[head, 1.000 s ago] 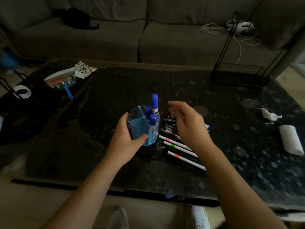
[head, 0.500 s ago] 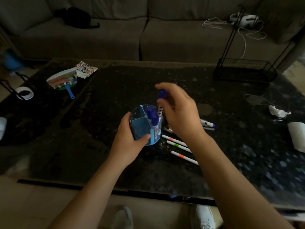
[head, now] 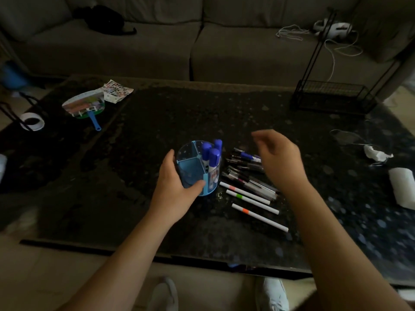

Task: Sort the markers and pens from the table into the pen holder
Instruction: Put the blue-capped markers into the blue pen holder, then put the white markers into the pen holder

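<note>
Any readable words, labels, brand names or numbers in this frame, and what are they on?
None can be read.
Printed sheet: pattern only, too blurred.
Hand fan: colour print, illegible.
Pen holder: picture on its wall, no clear text.
Pens: markings too small.

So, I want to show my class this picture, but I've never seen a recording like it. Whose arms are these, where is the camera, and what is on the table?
There is no machine here. A person wears a camera on the head, looking down at their own two bare arms. The left hand grips a blue pen holder that stands on the dark table; three blue-capped markers stand in one compartment. The right hand is open and empty above a heap of dark pens. Beside the heap lie three white markers with coloured bands. Farther off are a hand fan and a wire rack.
</note>
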